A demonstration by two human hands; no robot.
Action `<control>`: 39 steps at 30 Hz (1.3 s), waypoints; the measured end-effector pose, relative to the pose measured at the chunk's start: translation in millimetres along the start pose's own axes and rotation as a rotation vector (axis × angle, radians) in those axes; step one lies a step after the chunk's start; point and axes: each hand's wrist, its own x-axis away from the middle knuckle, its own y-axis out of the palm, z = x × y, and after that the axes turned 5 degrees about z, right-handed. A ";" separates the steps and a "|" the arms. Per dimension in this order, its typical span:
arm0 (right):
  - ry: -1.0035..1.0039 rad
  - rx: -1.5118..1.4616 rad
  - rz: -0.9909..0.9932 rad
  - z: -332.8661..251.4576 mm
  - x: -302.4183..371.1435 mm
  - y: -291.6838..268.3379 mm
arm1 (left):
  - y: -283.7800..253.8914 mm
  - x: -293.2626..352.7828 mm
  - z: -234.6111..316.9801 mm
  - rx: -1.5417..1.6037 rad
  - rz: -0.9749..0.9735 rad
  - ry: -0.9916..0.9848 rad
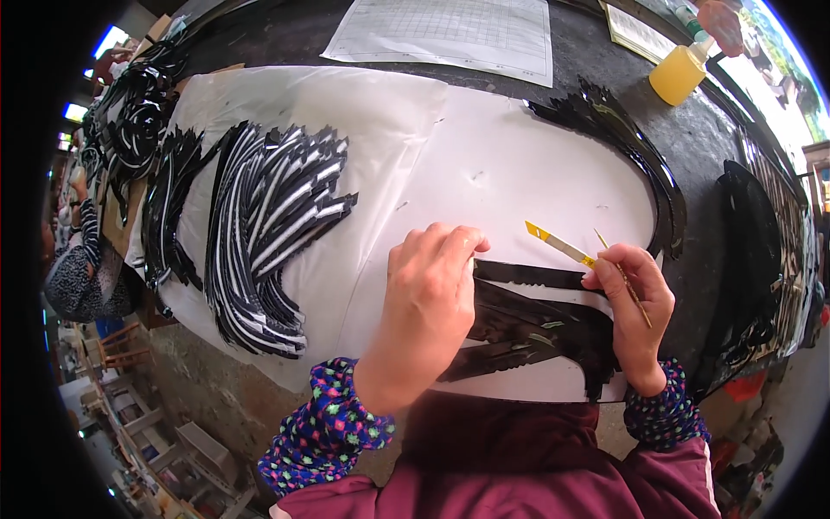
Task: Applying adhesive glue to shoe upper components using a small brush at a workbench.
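Observation:
My left hand [428,290] is closed, its thumb and fingertips pinched at the left end of a dark strip [536,275] with a notched lower edge. In my right hand [638,303] are a yellow craft knife [560,243], pointing up and left, and a thin brown stick [638,298] with a narrow tip. The right fingertips are close to the strip's other end; whether they touch it I cannot tell. Below it, a pile of black strips [553,333] lies fanned out on a white sheet [519,186], partly behind my left hand.
Black-and-white strips [268,229] lie fanned at left, beside tangled dark strips [130,130]. More black strips [644,151] curve along the sheet's right side. A printed paper sheet [445,39], a yellow bottle [677,76] and a booklet [635,33] are at the back. Another person [82,268] is far left.

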 end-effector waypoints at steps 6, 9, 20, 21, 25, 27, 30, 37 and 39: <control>-0.009 -0.045 -0.001 -3.9 -2.1 -2.8 | 8.0 -12.1 -4.6 0.253 0.081 -0.120; -0.067 -0.022 -0.054 -7.6 -6.2 -2.4 | 8.9 -17.4 -5.2 0.266 0.153 -0.090; -0.052 0.049 -0.221 -14.2 -22.2 19.8 | -2.8 30.2 -14.0 -0.216 0.067 0.191; -0.056 0.069 -0.231 -12.0 -22.3 21.7 | -2.2 31.2 -14.2 -0.238 0.051 0.221; -0.119 0.152 -0.206 -4.3 -19.6 31.5 | -0.2 36.2 -16.2 -0.332 0.022 0.256; -0.162 0.188 -0.208 -1.6 -18.9 33.7 | 2.6 37.9 -18.0 -0.418 0.024 0.276; -0.203 0.209 -0.206 0.2 -18.8 36.7 | 8.0 38.0 -19.4 -0.438 0.044 0.251; -0.265 0.278 -0.200 -0.7 -21.5 39.5 | 8.9 36.2 -18.1 -0.416 0.064 0.207; -0.294 0.299 -0.214 -0.5 -22.1 40.1 | 8.8 36.3 -18.4 -0.418 0.059 0.196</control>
